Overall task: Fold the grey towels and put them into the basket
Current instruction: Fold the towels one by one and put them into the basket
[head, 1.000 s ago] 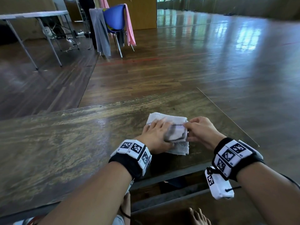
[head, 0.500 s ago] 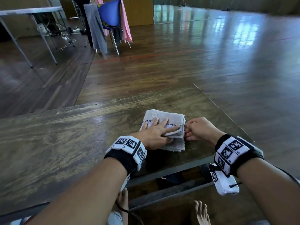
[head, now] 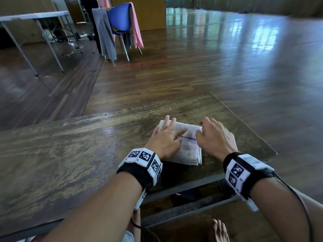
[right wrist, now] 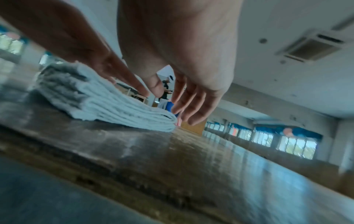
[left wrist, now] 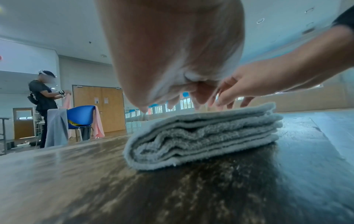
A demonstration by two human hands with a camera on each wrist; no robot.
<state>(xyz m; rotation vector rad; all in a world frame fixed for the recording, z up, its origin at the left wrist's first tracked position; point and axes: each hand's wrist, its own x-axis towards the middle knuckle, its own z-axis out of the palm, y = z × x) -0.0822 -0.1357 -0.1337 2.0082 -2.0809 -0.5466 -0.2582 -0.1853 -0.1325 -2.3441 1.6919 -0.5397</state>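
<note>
Head view — flat hands (head: 164, 138) (head: 214, 135) press folded towel (head: 189, 151) — blue chair (head: 118, 23) beyond

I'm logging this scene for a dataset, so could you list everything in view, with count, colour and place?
folded towel: one, pale grey, on the table near its right end
table: one, dark worn wood, in front of the person
blue chair: one, on the floor far behind
grey cloth: one, draped over the chair's left side
pink cloth: one, draped over the chair's right side
folding table: one, white top, far left
other person: one, dark clothes, behind the chair
wrist bands: two, black with white markers
left hand: flat on the towel
right hand: fingers spread at the towel's right edge
</note>
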